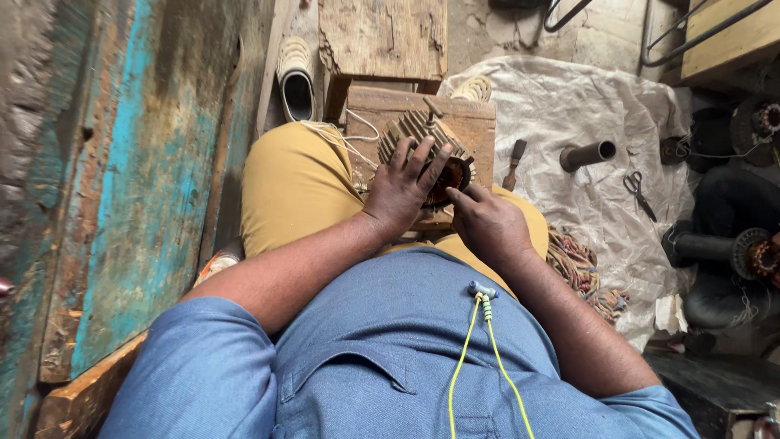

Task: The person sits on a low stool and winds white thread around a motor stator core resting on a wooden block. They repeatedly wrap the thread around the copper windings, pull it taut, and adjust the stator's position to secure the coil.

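The finned motor [426, 154] sits on a wooden block [479, 122] at the person's knees, so I'd keep it braced there so it can't roll. The left hand [402, 191] lies spread flat over its housing, and the right hand [487, 223] has fingers curled at the copper windings, best worked gently.

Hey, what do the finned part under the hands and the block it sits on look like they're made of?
The finned motor housing under the left hand looks like dull grey cast metal, going by its ribs; reddish windings inside suggest copper. The block looks like rough, unfinished wood, with visible grain and worn edges.
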